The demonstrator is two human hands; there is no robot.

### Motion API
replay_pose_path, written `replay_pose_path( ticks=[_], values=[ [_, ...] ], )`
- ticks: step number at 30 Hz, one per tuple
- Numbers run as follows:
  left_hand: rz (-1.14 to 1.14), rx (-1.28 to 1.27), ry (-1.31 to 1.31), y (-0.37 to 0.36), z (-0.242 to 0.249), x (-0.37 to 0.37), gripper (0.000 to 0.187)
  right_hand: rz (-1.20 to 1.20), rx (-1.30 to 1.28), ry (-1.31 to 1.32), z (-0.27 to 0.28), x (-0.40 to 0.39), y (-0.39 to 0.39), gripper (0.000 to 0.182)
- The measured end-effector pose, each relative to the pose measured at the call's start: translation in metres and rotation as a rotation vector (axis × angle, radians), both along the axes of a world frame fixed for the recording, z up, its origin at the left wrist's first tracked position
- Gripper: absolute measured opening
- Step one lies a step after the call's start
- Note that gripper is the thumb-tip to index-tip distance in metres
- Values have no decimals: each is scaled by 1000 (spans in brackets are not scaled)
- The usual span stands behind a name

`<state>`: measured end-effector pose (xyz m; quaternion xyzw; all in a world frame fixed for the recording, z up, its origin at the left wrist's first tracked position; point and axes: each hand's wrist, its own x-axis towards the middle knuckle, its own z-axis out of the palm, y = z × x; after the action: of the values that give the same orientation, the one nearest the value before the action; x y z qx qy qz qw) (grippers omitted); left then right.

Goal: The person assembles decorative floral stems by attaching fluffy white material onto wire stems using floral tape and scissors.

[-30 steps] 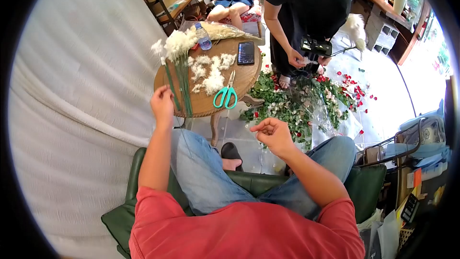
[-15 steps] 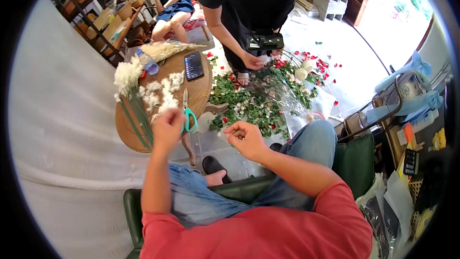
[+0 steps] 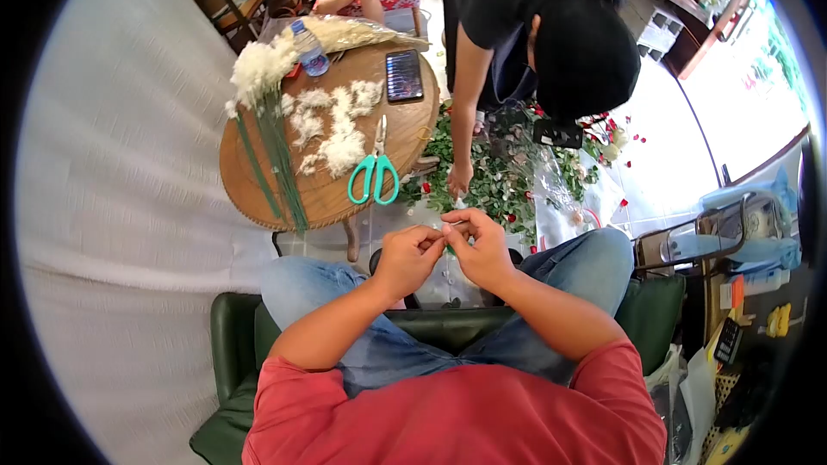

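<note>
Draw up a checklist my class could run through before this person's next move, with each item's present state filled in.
1. Fingertips together: ok; left hand and right hand meet there.
2. Something held between them: cannot tell; too small to make out.
3. Scissors with blades pointing away from these hands: ok.
4. Scissors handles well inside the table edge: not ok; they reach the near edge.
5. Bottle capped: ok.
6. Co-worker's hand apart from the right hand: ok, though close, at the leaves.
</note>
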<state>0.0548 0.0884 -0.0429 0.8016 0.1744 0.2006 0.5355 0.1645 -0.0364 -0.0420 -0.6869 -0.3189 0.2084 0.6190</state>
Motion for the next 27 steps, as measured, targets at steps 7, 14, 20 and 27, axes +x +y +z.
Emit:
replay_pose_path(
  ticks=[7, 14, 20, 27],
  values=[
    [42, 76, -71, 1, 8, -1, 13, 27, -14, -66, -9, 0, 7, 21],
    [-13, 349, -224, 11, 17, -4, 15, 391, -102, 172, -18, 15, 3, 26],
    [8, 367, -227, 24, 21, 2, 16, 446, -134, 270, -3, 27, -3, 19],
    [532, 947, 336, 172, 72, -19, 25, 266, -284, 7, 10, 18, -11, 14]
  ],
)
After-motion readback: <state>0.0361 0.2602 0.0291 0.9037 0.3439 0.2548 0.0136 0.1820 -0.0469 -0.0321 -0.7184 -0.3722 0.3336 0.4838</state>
